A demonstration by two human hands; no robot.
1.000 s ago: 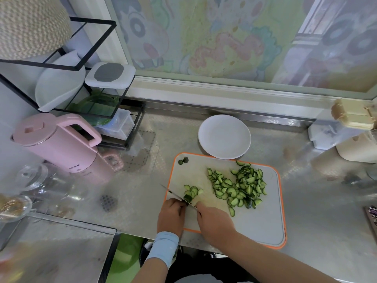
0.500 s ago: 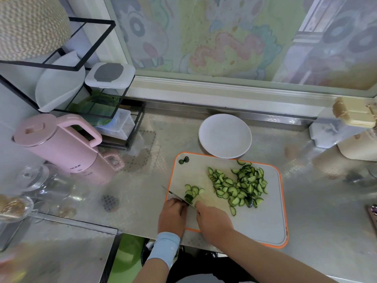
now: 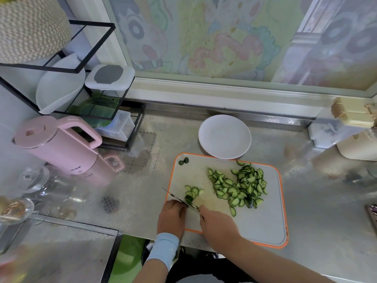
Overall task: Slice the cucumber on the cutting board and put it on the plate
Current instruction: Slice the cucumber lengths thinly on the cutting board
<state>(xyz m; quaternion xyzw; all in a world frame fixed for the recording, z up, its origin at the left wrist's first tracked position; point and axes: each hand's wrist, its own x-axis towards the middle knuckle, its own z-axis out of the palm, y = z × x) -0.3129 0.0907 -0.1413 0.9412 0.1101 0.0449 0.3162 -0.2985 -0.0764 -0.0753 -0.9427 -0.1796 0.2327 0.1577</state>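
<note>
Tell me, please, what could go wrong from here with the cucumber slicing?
The cucumber stub is short, so the left hand holding it sits right against the knife in the right hand; a slip could nick a fingertip. Slices lie at the far edge of the cutting board, so some may spill when moved to the plate.

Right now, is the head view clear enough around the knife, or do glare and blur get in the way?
Head view: knife and cucumber on the cutting board are sharp; the steel counter shows hazy reflections; the bottom left corner is smeared; the window ledge bows from the wide lens.
</note>
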